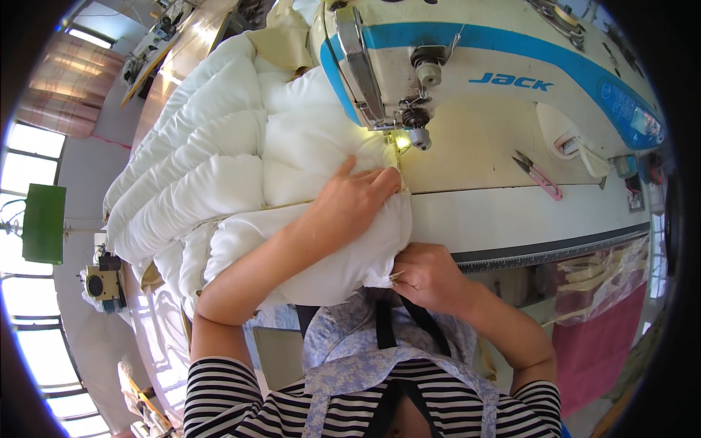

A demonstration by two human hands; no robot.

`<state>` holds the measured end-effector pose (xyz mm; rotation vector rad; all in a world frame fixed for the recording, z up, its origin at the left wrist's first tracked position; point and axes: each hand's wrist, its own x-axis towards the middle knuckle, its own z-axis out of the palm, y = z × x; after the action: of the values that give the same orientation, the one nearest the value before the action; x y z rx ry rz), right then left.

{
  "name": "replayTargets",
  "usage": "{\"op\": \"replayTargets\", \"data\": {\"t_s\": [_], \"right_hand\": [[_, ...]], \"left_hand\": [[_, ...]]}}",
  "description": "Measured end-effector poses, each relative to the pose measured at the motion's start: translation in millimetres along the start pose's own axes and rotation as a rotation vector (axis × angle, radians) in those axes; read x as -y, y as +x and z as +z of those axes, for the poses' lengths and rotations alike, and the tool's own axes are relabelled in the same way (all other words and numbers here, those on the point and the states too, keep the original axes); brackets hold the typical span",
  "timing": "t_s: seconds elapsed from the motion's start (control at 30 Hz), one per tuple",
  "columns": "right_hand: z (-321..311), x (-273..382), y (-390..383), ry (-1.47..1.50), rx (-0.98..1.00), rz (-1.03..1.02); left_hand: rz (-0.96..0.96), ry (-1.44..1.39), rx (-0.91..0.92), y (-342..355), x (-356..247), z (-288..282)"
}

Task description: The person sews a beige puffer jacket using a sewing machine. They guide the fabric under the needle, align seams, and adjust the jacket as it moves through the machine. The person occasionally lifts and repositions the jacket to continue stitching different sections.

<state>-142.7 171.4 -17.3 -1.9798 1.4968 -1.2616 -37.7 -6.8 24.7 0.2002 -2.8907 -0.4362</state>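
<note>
A puffy white quilted piece [219, 139] spreads over the left of the sewing table, its right edge running up under the needle area of a white and blue sewing machine [438, 58]. My left hand [358, 197] lies on the piece just below the lit needle, thumb apart, its fingers bent and pinching the fabric edge. Lower down, near the table's front, my right hand [431, 277] is closed on the corner of the same edge, where a few loose ends stick out. Fabric between the two hands hangs over the table's front edge.
Pink-handled thread snips [540, 177] lie on the table right of the needle. A ruler strip [548, 244] runs along the front edge. Below it hang a clear plastic bag [602, 281] and pink cloth [595, 350]. Another machine [102, 283] stands far left.
</note>
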Motion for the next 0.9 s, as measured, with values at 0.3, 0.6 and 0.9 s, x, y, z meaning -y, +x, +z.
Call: {"op": "replayTargets", "data": {"t_s": [0.3,0.6,0.9], "right_hand": [[2.1,-18.3,16.0,0.022,0.008,0.011],[-22.4,-3.4,2.5,0.245,-0.046,0.123],[0.6,-2.8,1.6,0.059,-0.021,0.005]], "left_hand": [[0.095,0.162,-0.057,9.4,26.9,2.7],[-0.34,-0.792,0.165,-130.4,-112.3,-22.0],[-0.678,0.435,0.302,-184.8,5.5,-51.1]]}}
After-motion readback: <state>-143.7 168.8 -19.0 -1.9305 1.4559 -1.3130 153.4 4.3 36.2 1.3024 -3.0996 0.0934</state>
